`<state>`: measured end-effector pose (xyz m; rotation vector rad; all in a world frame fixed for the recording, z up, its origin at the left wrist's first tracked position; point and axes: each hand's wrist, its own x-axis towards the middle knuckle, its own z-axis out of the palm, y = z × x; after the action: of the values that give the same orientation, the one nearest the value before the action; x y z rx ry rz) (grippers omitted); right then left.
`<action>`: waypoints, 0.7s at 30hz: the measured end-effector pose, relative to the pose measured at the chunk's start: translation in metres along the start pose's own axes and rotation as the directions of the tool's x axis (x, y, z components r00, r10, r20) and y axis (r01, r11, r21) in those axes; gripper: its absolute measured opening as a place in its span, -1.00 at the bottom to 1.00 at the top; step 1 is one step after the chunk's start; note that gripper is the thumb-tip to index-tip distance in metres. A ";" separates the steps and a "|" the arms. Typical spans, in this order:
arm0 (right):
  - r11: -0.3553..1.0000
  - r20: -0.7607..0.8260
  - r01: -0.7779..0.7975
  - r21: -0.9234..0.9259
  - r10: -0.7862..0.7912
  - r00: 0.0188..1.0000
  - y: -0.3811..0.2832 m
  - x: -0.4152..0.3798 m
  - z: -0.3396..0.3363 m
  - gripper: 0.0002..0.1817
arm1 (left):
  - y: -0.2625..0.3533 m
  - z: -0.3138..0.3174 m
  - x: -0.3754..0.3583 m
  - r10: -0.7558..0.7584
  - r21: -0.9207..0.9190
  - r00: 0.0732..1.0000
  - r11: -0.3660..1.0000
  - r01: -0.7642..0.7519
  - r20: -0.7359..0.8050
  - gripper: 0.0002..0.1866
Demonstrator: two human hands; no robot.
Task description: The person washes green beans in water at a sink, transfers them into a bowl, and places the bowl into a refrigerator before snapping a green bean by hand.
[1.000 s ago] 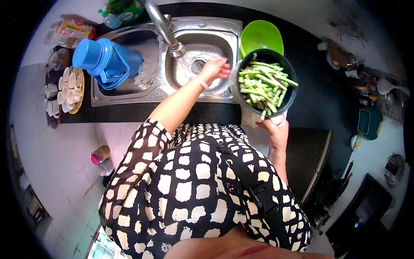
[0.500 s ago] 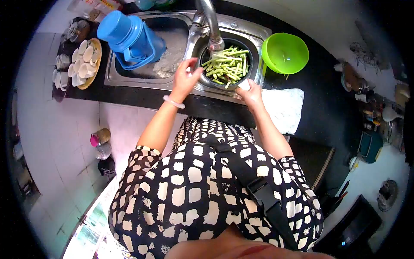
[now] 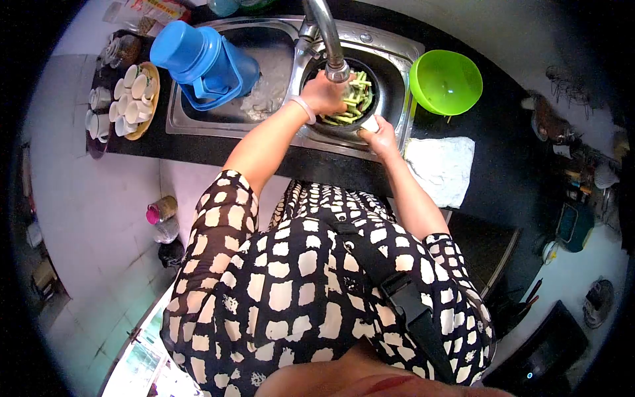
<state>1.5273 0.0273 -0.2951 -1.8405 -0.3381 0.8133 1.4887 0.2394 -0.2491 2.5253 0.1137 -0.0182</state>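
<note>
A dark round pan (image 3: 374,99) sits in the right sink basin, holding cut green vegetable stalks (image 3: 361,96) that look like beans. My right hand (image 3: 381,141) is closed around the pan's white handle (image 3: 372,124) at the near side. My left hand (image 3: 325,94) reaches into the pan from the left, over the stalks, just below the faucet (image 3: 337,70). The fingers of that hand are mostly hidden and blurred, and I cannot tell whether they grip any stalks. A pale bangle circles my left wrist.
A blue jug with a lid (image 3: 218,69) stands in the left basin (image 3: 271,46). Right of the sink are a green bowl (image 3: 444,83) and a folded white cloth (image 3: 440,171) on the black counter. Several white cups (image 3: 135,111) sit on a tray at the left.
My left hand has moved right, from beside the pan into it over the stalks. My right hand stays on the handle, and the pan has shifted slightly left within the basin.
</note>
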 end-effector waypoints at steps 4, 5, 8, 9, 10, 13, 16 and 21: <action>0.999 0.017 -0.042 -0.017 0.043 0.999 0.017 0.009 -0.009 -0.63 | -0.010 -0.016 0.002 -0.072 -0.194 0.992 0.977 0.091 0.104 -0.28; 0.999 0.007 0.038 -0.010 -0.038 0.999 0.018 0.011 -0.008 -0.69 | -0.004 -0.027 0.001 -0.033 -0.115 0.996 0.992 0.042 0.080 -0.26; 1.000 0.016 -0.021 0.021 0.021 1.000 0.017 0.014 -0.011 -0.62 | 0.002 -0.032 0.001 0.013 -0.026 0.984 1.000 -0.009 0.180 -0.10; 1.000 0.016 -0.004 0.028 0.003 1.000 0.018 0.017 -0.010 -0.62 | 0.009 -0.029 0.002 0.044 0.098 0.980 0.993 -0.064 0.195 -0.06; 0.999 0.017 0.012 0.035 -0.013 1.000 0.020 0.018 -0.009 -0.63 | 0.017 -0.026 0.002 0.072 0.218 0.974 0.969 -0.120 0.216 -0.02; 0.997 0.035 0.076 0.010 -0.076 0.996 0.004 0.017 -0.005 -0.63 | 0.023 -0.018 0.006 0.110 0.365 0.984 0.918 -0.154 0.137 0.00; 0.998 0.002 0.045 -0.047 -0.045 0.999 0.009 0.017 -0.003 -0.64 | -0.006 0.008 0.010 0.237 0.275 0.971 0.935 -0.226 -0.008 -0.16; 1.000 -0.013 -0.027 0.005 0.027 1.000 0.025 0.026 -0.005 -0.65 | -0.022 0.021 0.016 0.157 -0.008 0.987 0.988 -0.157 -0.041 -0.33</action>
<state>1.5462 0.0283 -0.3265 -1.8484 -0.3033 0.8192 1.5025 0.2459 -0.2797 2.5169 -0.0687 0.0968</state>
